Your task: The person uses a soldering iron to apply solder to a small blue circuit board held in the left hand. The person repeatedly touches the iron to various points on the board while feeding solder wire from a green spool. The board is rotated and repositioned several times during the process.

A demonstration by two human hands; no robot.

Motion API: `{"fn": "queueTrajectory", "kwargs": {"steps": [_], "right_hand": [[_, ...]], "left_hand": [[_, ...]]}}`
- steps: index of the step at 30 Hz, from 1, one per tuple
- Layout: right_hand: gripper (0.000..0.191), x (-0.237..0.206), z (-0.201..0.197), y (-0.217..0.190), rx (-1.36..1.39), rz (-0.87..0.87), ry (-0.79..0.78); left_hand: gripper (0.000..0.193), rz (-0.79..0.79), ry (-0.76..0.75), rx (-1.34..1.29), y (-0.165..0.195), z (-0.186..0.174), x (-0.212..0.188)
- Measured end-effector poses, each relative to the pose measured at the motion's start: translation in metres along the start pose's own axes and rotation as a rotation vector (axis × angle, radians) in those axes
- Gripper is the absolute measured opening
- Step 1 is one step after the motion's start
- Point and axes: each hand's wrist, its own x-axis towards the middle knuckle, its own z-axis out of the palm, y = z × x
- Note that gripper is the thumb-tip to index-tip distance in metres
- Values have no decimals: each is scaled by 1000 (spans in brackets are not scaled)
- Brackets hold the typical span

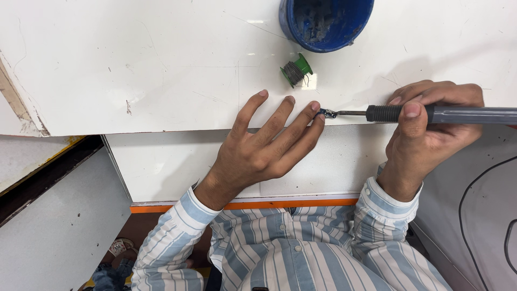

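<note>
Soldering iron (431, 113) is clamped in my right hand (431, 126), fingers curled around the grey handle and thumb pressed on top near the black collar. Its long axis runs flat along the near edge of the white workbench (161, 64), handle pointing off to my right, metal tip pointing left.

Nearest to me are just my striped shirt sleeves (177, 231) and the orange trim strip (301, 204) along the front of the lower white panel. Going up from there, my left hand (264, 148) lies palm down with fingers spread, not gripping anything; it's more of a pin than a hold. My fingertips (318, 116) are pressing on a tiny blue board (327, 113) sitting right at the bench's near edge. Can't make out any detail on it, way too small.

So the key bit: the board lies just left of the iron's tip, the two touching or as good as touching, and it sits between my two hands. Left hand is the nearer one to the board, actually on it, while the right stays back along the handle.

Further in on the bench, just beyond my left fingers, there's a green spool of solder wire (295, 70) lying tilted on its side. Past that, at the far edge, a blue bucket (344, 32) that looks grimy inside.
</note>
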Motion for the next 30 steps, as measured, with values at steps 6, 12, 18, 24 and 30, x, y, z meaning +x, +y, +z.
{"fn": "queueTrajectory", "kwargs": {"steps": [6, 12, 18, 24, 30], "right_hand": [[37, 0, 0, 0, -4, 0, -3], [37, 1, 0, 0, -1, 4, -5], [38, 0, 2, -1, 60, 2, 27], [38, -1, 2, -1, 39, 13, 1], [38, -1, 2, 2, 8, -8, -14]], "left_hand": [[16, -3, 15, 31, 1, 3, 0], [21, -8, 4, 33, 2, 5, -3], [21, 8, 7, 63, 2, 6, -6], [21, 16, 3, 56, 2, 7, -8], [21, 24, 10, 70, 2, 9, -8]]}}
